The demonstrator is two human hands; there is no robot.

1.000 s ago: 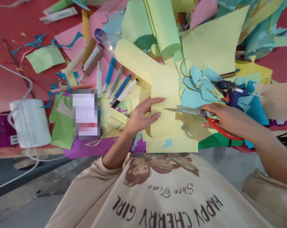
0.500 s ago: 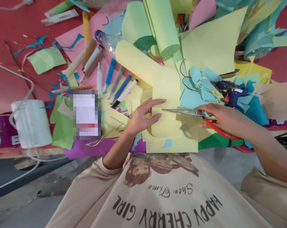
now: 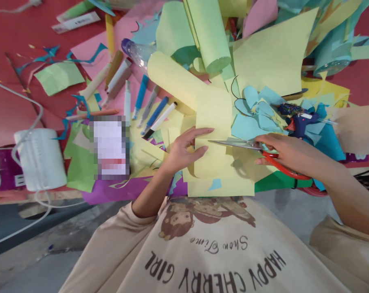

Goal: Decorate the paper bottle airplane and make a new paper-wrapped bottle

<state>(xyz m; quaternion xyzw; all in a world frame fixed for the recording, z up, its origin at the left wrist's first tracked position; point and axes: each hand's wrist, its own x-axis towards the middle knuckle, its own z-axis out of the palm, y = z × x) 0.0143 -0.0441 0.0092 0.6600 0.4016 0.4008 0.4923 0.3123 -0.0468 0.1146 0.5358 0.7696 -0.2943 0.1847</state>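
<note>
A long yellow paper strip (image 3: 213,122) unrolls from a yellow roll toward me across the table edge. My left hand (image 3: 181,150) pinches the strip's left edge, fingers curled round it. My right hand (image 3: 286,152) grips red-handled scissors (image 3: 248,144). Their steel blades point left and lie across the strip, with the tips near my left fingers.
A blue glue gun (image 3: 300,120) lies just behind my right hand among light blue scraps. Several markers (image 3: 148,106) lie left of the roll. A green paper roll (image 3: 211,36) stands behind. A white thread spool (image 3: 39,158) sits at the left edge, and a pixelated box (image 3: 111,146) beside it.
The scissor blades have slid slightly left along the yellow strip. My left hand stays in place on the paper.
</note>
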